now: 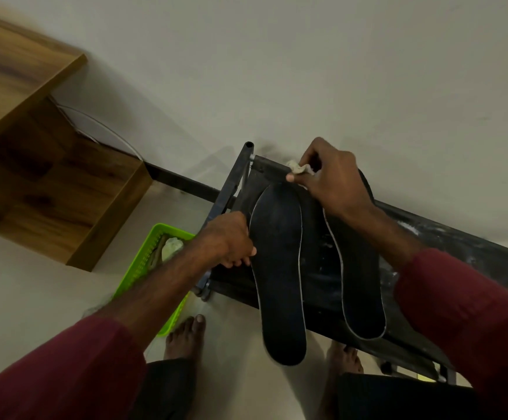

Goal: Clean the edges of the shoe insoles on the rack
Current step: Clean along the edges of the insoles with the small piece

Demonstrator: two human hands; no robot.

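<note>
From the head view, 2 long, flat, dark insoles with thin pale rims lie side by side on the rack's dusty black fabric shelf, their rounded heels overhanging its front. The left hand curls its fingers round the left insole's outer edge, while the right hand pinches a small crumpled pale cloth by that insole's toe, partly covering the right insole. A green slotted plastic basket sits on the floor beside the rack.
</note>
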